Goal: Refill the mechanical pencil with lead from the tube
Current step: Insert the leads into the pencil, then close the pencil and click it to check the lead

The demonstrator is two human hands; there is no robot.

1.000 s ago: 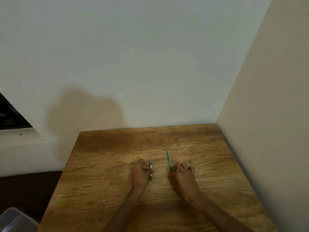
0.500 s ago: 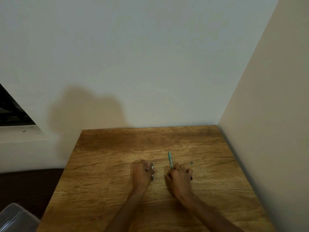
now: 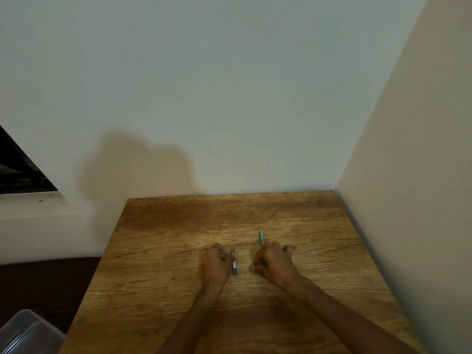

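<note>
Okay, head view, two bare hands resting on a wooden worktop [image 3: 293,210] set into a corner — pale wall on the far side, beige wall on the right. Left hand [image 3: 215,267] sits just left of centre, fingers curled around a small grey lead tube [image 3: 233,263]; the tube lies lengthwise near-to-far along the thumb side of the hand, with a spot of red on it, its lower end at or close to the wood — can't tell if it's lifted. Right hand [image 3: 277,263] is just to the right of that, apart from the left one, closed in a loose fist around a green mechanical pencil [image 3: 261,237]. The pencil's green end sticks out past the fingers toward the far wall, tilted slightly left; the rest of the barrel is hidden in the hand, a dark bit showing under the thumb. Tube and pencil are near each other but not touching. Both forearms come in from the near edge. Grain lines and thin cracks run left-right across the wood. Bottom left corner, off the worktop, a translucent plastic container [image 3: 23,333] is partly in frame. Dark window opening [image 3: 18,167] at the left edge. Soft shadow on the far wall above the worktop's left part
</note>
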